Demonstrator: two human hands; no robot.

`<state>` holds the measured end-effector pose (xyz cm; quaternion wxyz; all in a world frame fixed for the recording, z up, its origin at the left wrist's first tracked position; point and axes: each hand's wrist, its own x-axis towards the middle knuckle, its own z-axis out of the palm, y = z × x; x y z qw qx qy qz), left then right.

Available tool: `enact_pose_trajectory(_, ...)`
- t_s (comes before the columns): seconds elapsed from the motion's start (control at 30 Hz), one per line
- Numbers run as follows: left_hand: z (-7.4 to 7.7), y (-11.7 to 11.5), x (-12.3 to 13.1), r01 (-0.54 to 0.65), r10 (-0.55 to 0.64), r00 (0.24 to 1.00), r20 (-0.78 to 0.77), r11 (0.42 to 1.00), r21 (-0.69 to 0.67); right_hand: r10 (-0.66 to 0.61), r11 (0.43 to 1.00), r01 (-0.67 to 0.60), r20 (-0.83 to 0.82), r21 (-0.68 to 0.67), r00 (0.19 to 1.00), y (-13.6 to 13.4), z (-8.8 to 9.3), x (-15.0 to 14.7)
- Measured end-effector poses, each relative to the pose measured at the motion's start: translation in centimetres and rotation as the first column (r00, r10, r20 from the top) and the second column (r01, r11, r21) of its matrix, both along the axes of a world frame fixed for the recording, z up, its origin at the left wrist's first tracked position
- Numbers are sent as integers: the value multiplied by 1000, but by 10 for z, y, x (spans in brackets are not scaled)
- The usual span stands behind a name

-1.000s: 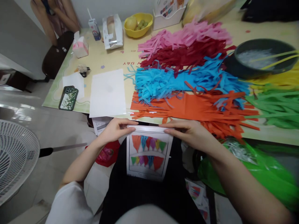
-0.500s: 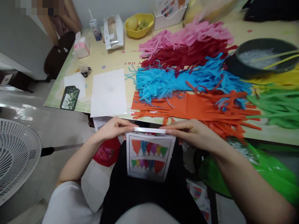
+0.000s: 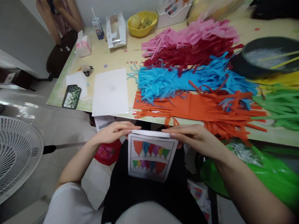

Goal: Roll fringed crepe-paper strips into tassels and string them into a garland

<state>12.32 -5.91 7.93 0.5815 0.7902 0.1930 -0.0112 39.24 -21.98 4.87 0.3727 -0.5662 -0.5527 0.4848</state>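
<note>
A white sheet with a printed picture of coloured tassel garlands hangs above my lap, its top edge folded over into a narrow white strip. My left hand pinches the strip's left end between thumb and fingers. At the right end, my right hand grips the same fold. Both hands are just in front of the table edge. Beyond them lie fringed strips in orange, blue, dark red and pink, with a blank white sheet to their left.
On the table are a phone, a yellow fruit bowl, a dark bowl and green fringe. A fan stands left, a green bag right. A person is at the far left.
The view has shifted slightly, so the table items appear a little further right. Both hands still hold the folded edge of the printed sheet; the far person's arms and a dark object show more.
</note>
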Motion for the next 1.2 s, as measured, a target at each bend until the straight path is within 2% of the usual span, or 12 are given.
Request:
enact_pose_trajectory(0.17,-4,-4,-5,28,-35,995,97,997,78,23,988,-34,79,149,997,-5,-4,4)
enact_pose_trajectory(0.27,-11,-13,-8,-68,37,978,204,987,146,62,970,-85,105,226,993,-8,-4,3)
enact_pose_trajectory(0.37,-16,-23,-8,-204,145,954,263,956,210,21,964,-61,154,260,988,-9,-4,-4)
enact_pose_trajectory(0.47,-11,-31,-2,-273,188,943,273,909,314,-51,952,-9,189,305,981,-5,0,-13)
enact_pose_trajectory(0.57,-1,-36,5,-276,172,951,258,848,452,-56,937,-18,201,349,978,3,9,-22)
enact_pose_trajectory(0.67,7,-40,5,-283,192,954,229,829,482,-45,919,-41,208,391,977,11,17,-34)
enact_pose_trajectory(0.77,9,-42,-8,-328,226,939,258,814,479,-8,892,-73,179,446,984,20,18,-48)
enact_pose_trajectory(0.87,8,-42,-31,-362,249,927,281,789,497,105,875,-157,138,457,985,36,10,-60)
enact_pose_trajectory(0.97,5,-36,-59,-351,286,937,203,757,551,206,885,-261,179,385,962,61,-2,-67)
enact_pose_trajectory(1.07,-5,-22,-84,-278,318,947,50,729,626,7,948,-97,285,303,958,94,-14,-74)
enact_pose_trajectory(1.13,-17,-9,-93,-210,307,951,-33,722,659,-125,959,28,329,283,936,118,-24,-83)
enact_pose_trajectory(1.2,-31,7,-93,-143,258,963,-76,730,668,-146,960,46,357,275,922,141,-35,-93)
